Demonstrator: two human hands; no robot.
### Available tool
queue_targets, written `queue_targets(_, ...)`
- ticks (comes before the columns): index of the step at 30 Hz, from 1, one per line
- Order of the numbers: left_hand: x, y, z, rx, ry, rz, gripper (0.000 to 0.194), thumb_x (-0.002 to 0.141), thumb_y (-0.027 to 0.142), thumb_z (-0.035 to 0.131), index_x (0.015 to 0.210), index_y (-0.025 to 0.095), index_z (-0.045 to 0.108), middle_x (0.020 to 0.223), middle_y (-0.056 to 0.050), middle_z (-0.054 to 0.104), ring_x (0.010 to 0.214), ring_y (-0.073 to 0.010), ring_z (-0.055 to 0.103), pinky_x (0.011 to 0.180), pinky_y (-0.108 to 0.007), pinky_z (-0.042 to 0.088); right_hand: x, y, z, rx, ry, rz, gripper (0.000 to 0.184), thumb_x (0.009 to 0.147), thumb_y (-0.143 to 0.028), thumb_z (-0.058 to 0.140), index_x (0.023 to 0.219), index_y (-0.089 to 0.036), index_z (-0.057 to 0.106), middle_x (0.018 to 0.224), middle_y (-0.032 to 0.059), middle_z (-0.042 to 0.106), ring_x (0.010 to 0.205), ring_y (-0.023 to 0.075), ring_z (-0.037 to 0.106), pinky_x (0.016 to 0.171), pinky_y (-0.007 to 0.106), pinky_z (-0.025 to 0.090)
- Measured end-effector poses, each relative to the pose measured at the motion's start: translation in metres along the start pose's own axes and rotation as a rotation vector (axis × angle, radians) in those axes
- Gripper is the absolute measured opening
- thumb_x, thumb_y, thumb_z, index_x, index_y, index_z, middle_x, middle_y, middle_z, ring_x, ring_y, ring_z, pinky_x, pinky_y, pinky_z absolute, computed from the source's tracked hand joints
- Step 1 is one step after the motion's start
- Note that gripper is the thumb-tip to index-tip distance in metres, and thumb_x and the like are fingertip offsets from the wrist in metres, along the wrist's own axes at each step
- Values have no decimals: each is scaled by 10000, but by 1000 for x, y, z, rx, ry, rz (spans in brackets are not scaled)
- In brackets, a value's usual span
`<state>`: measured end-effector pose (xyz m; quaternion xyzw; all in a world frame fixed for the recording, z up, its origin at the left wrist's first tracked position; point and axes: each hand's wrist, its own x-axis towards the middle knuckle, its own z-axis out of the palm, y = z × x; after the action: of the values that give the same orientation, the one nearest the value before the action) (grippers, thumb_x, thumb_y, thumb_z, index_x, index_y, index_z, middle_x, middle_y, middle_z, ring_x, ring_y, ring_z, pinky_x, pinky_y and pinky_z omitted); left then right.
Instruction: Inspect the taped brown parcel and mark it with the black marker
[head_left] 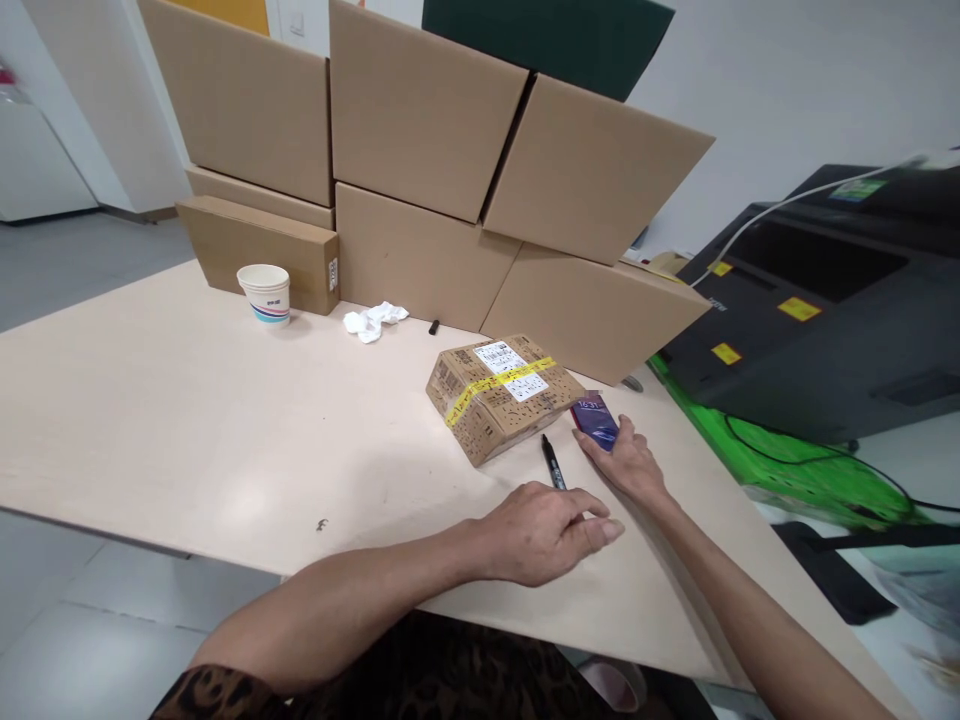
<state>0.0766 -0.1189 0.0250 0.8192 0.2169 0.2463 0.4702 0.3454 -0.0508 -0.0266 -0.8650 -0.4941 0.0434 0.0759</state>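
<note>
My right hand [632, 462] grips the near end of a phone [597, 420], thumb and fingers along its two edges; its lit screen shows the time. The phone lies at the right side of a taped carton [491, 400] with a white label and yellow tape. Nearer to me, my left hand [551, 530] is palm down with curled fingers, thumb and one finger reaching right. From its far side sticks out a black marker [553, 462], narrow end toward the carton; the rest of it is hidden behind the hand. Farther back lies a small black cap-like piece [434, 327].
Stacked plain cardboard boxes [420, 250] wall off the back of the table [187, 420]. A paper cup [266, 297] and crumpled tissue [375, 321] stand before them. On the right are a dark printer [795, 300], cables and a green surface [795, 460].
</note>
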Motion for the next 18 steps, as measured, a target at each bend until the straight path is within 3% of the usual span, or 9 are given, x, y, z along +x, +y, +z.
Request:
queue_targets(3, 0, -2, 1, 5, 41, 34, 513, 1030, 476, 428, 1305, 116, 669, 1098, -147, 786, 1054, -288, 736, 939, -381, 542, -2, 0, 1, -69, 41, -51, 1000, 878, -784, 360, 1595, -93, 270, 1392, 291, 554, 1312, 470, 549, 1012, 561, 464)
queue_targets(6, 0, -3, 1, -36, 156, 166, 472, 1026, 441, 451, 1253, 110, 699, 1057, -151, 788, 987, -258, 747, 895, -357, 564, -2, 2, 2, -97, 68, -73, 968, 894, -764, 358, 1582, -86, 299, 1388, 281, 562, 1301, 461, 544, 1009, 553, 463)
queue_targets(8, 0, -3, -4, -61, 296, 270, 412, 1024, 410, 464, 1193, 135, 720, 1047, -137, 788, 962, -232, 745, 878, -343, 573, -2, 4, 4, -95, 80, -73, 956, 894, -763, 367, 1572, -90, 326, 1376, 276, 571, 1290, 454, 545, 1005, 553, 463)
queue_targets(12, 3, -7, -34, 3, 735, 371, 321, 1019, 362, 487, 1133, 162, 710, 1034, -117, 769, 958, -210, 712, 896, -363, 565, -4, 3, 3, 12, 187, -186, 831, 892, -690, 426, 1469, -94, 473, 1370, 271, 580, 1290, 451, 512, 1041, 595, 416)
queue_targets(14, 5, -14, -55, 33, 968, 339, 321, 1011, 383, 497, 1154, 168, 687, 1106, -125, 739, 1038, -227, 676, 963, -403, 542, -5, -3, 0, 228, 274, -318, 691, 896, -624, 457, 1366, -129, 563, 1387, 245, 585, 1310, 419, 491, 1097, 602, 360)
queue_targets(16, 7, -25, -72, -7, 1087, 202, 404, 998, 435, 516, 1277, 164, 626, 1252, -153, 673, 1185, -257, 621, 1056, -440, 493, -5, -14, -2, 543, 281, -409, 551, 901, -605, 480, 1227, -190, 638, 1324, 184, 640, 1285, 358, 516, 1136, 567, 328)
queue_targets(18, 9, -39, -84, -131, 1163, -10, 510, 981, 488, 536, 1382, 174, 543, 1447, -180, 551, 1368, -292, 513, 1159, -463, 410, -4, -29, -2, 793, 218, -404, 503, 912, -654, 463, 1092, -235, 676, 1183, 110, 698, 1180, 299, 577, 1096, 517, 381)
